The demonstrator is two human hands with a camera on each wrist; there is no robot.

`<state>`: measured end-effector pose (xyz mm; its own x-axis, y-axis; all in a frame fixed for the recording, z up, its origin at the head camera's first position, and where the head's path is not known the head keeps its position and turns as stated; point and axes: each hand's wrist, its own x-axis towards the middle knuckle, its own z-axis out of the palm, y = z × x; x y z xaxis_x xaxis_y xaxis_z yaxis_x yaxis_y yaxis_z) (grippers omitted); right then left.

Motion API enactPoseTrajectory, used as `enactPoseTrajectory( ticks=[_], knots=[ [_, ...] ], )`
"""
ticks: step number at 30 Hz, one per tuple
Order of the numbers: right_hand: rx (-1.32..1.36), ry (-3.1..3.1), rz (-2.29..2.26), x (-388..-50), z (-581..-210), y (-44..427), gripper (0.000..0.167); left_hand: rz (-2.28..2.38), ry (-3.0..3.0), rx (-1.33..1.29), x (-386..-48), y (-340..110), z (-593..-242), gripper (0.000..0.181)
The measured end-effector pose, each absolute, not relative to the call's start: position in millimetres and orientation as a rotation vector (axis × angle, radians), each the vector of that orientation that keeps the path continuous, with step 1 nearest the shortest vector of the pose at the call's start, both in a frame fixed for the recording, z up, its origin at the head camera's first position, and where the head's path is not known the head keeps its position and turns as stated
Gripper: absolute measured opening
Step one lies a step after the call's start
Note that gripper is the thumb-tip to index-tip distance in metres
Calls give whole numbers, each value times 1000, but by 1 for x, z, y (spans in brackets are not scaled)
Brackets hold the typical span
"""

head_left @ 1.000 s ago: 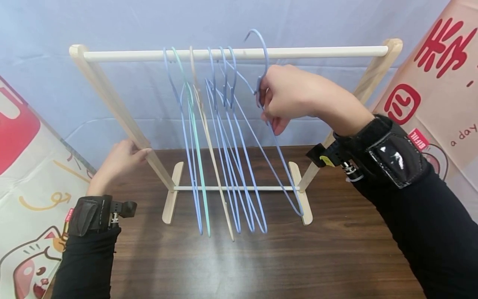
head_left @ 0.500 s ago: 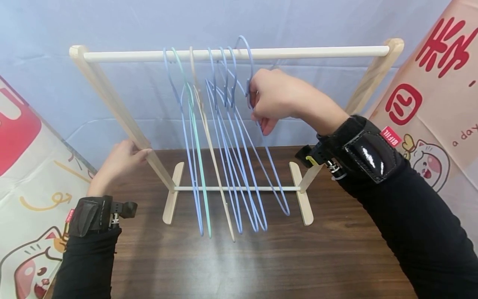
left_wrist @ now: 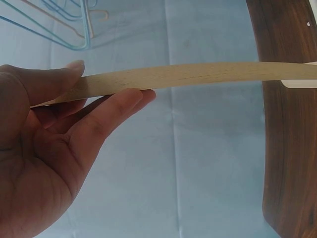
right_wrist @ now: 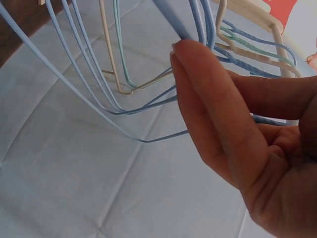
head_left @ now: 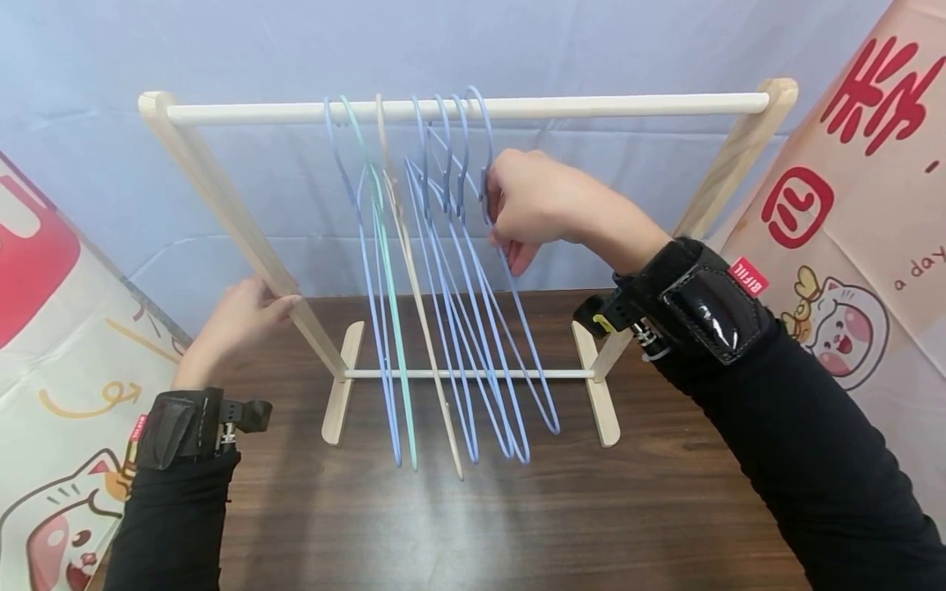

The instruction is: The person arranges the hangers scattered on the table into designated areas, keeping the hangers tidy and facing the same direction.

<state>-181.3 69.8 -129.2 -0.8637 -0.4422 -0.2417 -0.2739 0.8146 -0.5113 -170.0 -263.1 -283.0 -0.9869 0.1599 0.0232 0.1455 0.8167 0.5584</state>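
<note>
My right hand (head_left: 539,201) grips a blue clothes hanger (head_left: 534,345) just below its hook, at the right end of a row of hangers. That hook is over the white rail (head_left: 628,107) of a small wooden clothes rack; whether it bears on the rail I cannot tell. In the right wrist view, the fingers (right_wrist: 213,84) close on the hanger's blue wire (right_wrist: 168,17). At the rack's left side, my left hand (head_left: 240,324) pinches the wooden upright (head_left: 214,193); the left wrist view shows the thumb and fingers on opposite sides of this upright (left_wrist: 198,74).
Left of the held hanger hang several others: blue ones, a green hanger (head_left: 402,394) and a beige hanger (head_left: 429,345). The rack's feet (head_left: 602,402) stand on a dark wooden table (head_left: 591,525). A pale blue cloth (head_left: 636,49) hangs behind, with printed panels (head_left: 879,205) at both sides.
My right hand has moved left and slightly down with the blue hanger, bringing its hook from above the rail down over it, closer to the other hangers. The left hand has stayed put.
</note>
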Motion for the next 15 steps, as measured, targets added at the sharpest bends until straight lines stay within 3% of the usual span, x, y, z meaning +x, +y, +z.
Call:
enactPoseTrajectory(
  ticks=[15],
  knots=[
    [-514,2587,-777,-186,-138,67,7,908,2981,253,-169,-264,-284,40]
  ],
)
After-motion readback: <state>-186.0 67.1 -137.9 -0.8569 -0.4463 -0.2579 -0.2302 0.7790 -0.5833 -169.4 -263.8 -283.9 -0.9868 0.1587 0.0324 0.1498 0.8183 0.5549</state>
